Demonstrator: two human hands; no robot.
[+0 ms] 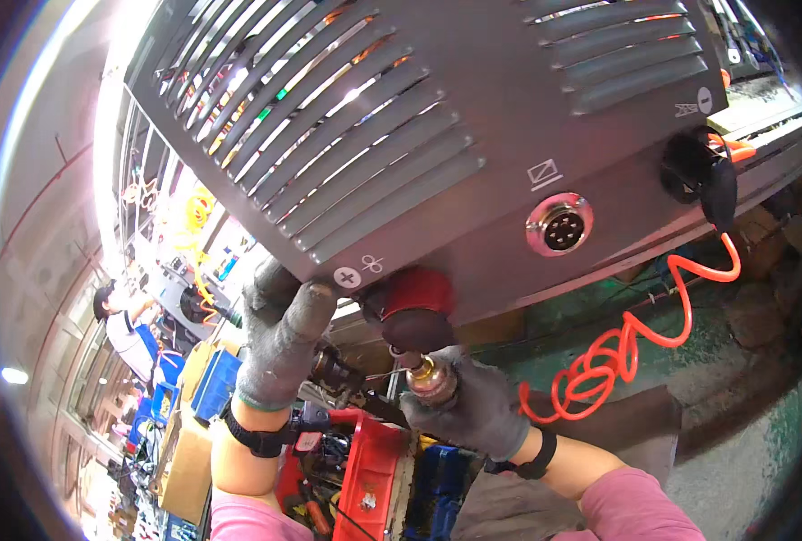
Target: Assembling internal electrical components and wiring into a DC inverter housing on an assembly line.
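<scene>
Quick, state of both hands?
Left hand: at the lower corner of the grey housing; grip unclear.
Right hand: closed around a brass-coloured fitting.

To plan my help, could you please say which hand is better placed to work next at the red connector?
Probably the right hand: it holds a metal fitting just below the red connector, while the left hand is at the cabinet corner.

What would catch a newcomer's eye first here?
Probably the big grey casing with slatted vents, filling the upper middle. Next, the coiled orange hose hanging at right. Left of centre, the gloved left hand is at the casing's corner; the right hand, lower middle, holds a brass-collared tool.
</scene>
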